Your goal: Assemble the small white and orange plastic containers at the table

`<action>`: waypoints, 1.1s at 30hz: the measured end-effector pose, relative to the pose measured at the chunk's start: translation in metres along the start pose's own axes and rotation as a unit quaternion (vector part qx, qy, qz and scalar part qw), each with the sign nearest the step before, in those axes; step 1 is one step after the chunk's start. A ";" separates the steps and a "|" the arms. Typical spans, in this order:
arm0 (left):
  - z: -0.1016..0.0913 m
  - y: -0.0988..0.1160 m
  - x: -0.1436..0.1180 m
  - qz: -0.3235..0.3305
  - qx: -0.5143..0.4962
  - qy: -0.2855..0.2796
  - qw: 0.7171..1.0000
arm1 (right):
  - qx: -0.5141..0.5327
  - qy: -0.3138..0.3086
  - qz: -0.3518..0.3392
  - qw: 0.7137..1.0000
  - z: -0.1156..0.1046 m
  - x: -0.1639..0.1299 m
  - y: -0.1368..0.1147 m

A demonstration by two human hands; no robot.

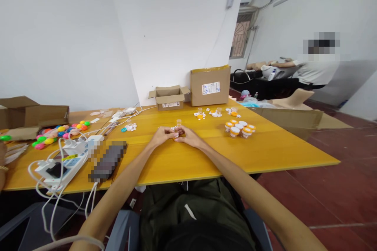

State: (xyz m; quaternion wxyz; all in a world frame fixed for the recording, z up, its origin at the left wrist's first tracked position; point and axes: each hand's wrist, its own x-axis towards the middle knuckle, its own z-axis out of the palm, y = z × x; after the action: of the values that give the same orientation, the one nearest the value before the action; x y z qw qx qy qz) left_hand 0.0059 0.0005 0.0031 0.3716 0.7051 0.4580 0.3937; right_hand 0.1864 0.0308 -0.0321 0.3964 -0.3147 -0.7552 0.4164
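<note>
My left hand (162, 135) and my right hand (189, 137) meet over the middle of the wooden table, fingers bent and tips nearly touching. Between the fingertips is a small white piece (176, 135), pinched from both sides; its exact shape is too small to tell. Just beyond the fingers stands a small clear plastic jar (178, 122) without a lid. More small white pieces (173, 128) lie beside it, partly hidden by my fingers.
Several jars with orange and white lids (235, 130) stand to the right. Behind them lie loose piles of white pieces (216, 114). Cardboard boxes (210, 88) line the back. Leftward are a power strip (79, 160), cables, a phone (109, 160) and coloured plastic eggs (60, 128). Another person (316, 66) sits far right.
</note>
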 end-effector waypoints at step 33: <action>0.006 -0.002 -0.005 0.027 0.046 0.029 0.998 | 0.024 -0.045 -0.010 0.999 -0.011 -0.002 -0.010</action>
State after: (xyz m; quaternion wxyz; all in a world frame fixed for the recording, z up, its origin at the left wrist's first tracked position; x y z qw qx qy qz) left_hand 0.0093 -0.0041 -0.0026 0.3146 0.7218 0.4668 0.4026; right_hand 0.1952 0.0290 -0.0197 0.3734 -0.2786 -0.7655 0.4439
